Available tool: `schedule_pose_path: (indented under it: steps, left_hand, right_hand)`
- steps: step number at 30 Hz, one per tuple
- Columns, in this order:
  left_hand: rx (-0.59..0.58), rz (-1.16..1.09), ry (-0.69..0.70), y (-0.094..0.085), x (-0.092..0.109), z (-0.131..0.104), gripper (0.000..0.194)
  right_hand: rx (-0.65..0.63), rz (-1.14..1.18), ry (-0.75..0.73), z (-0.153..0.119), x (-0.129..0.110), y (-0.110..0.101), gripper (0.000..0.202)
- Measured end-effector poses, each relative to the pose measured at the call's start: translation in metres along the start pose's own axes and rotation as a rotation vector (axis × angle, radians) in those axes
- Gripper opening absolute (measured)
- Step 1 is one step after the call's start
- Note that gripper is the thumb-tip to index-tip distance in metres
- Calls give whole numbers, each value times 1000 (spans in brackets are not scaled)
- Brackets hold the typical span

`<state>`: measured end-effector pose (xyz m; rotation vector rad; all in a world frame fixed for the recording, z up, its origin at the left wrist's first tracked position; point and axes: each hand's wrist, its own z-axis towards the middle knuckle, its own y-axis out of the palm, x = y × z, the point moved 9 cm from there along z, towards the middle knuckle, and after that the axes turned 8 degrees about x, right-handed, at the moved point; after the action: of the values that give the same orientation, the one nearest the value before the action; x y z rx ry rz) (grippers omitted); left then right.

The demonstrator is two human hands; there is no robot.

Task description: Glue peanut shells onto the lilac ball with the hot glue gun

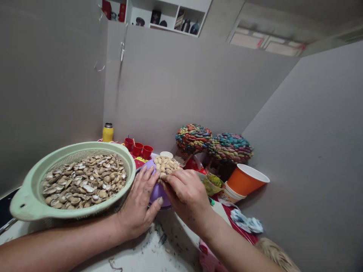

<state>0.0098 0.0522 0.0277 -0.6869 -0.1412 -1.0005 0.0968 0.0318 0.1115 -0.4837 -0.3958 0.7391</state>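
Observation:
My left hand (138, 202) lies with its fingers stretched out against the side of a rounded purple object (156, 192), which may be a bowl. Pale tan shells (167, 165) cover the top of the purple object. On its near side, my right hand (188, 196) has thumb and fingers pinched together at the shells' edge; whatever is between the fingertips is hidden. A light green colander (31, 202) stands left of my left hand, holding many loose brown and whitish shell halves (87, 185).
Behind are red cups (138, 149), a yellow bottle (107, 133) and two multicoloured, bumpy rounded pieces (194, 138). To the right lie an orange paper bucket (245, 180) and a crumpled blue-white cloth (246, 221). The white tabletop (159, 249) has dark marks. Grey walls (181, 83) enclose it.

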Motion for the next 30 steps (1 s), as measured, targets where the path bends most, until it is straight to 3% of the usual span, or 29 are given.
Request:
schedule_pose_path:
  steps: [3,6,12,30]
  left_hand:
    - [18,-38,-36,-3,-1,4,54]
    - [66,-99,-155,-7,-10,12,46]
    - [51,-200,-347,-2,-24,24,49]
    - [74,-229,-359,-1,-21,32,37]
  right_hand:
    - [13,10,-5,0,1,-2,17]
    - [9,36,-13,1,2,-4,18]
    - [-24,63,-24,0,4,-2,16]
    - [-42,-10,-75,-1,6,-1,20]
